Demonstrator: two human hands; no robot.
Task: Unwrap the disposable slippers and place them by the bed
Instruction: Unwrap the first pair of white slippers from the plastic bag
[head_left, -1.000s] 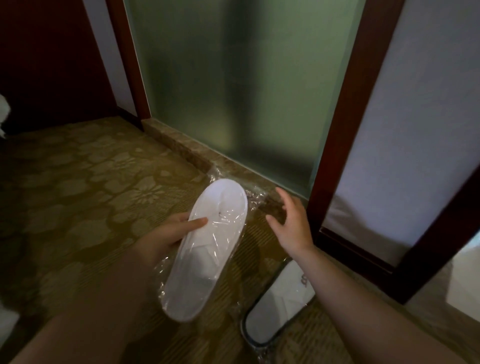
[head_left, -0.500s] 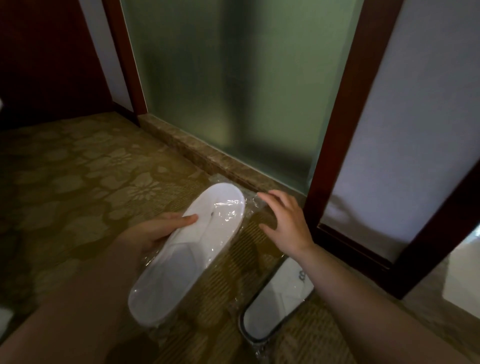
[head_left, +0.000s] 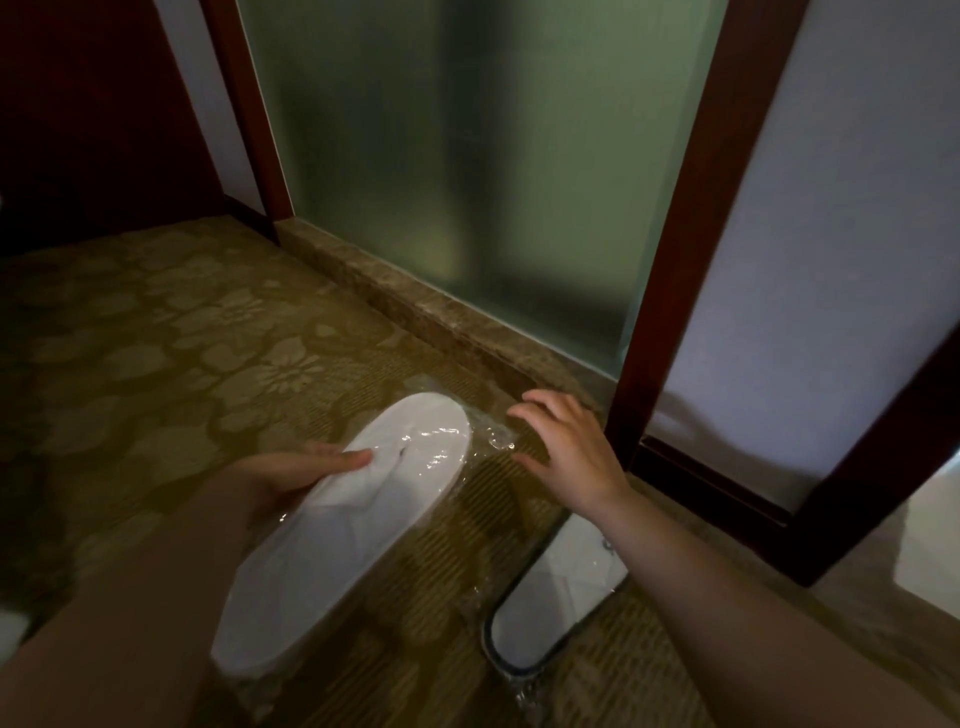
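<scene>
The left hand (head_left: 291, 478) grips the wrapped slipper (head_left: 353, 525) at its middle, thumb across the top, just above the carpet (head_left: 156, 364). It looks light and floppy, its film (head_left: 491, 434) slick; the loose film past the toe seems best to pinch. The right hand (head_left: 566, 452) hovers there, fingers spread, holding nothing. A second slipper (head_left: 561, 587) lies under that forearm. The stone sill (head_left: 415, 306) and door frame (head_left: 670, 260) hem the right side; free room is over the carpet

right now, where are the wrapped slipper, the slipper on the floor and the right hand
wrapped slipper (head_left: 322, 561): head view, middle of its white body
slipper on the floor (head_left: 556, 592): head view, its white inner surface
right hand (head_left: 571, 457): head view, back of the hand
</scene>
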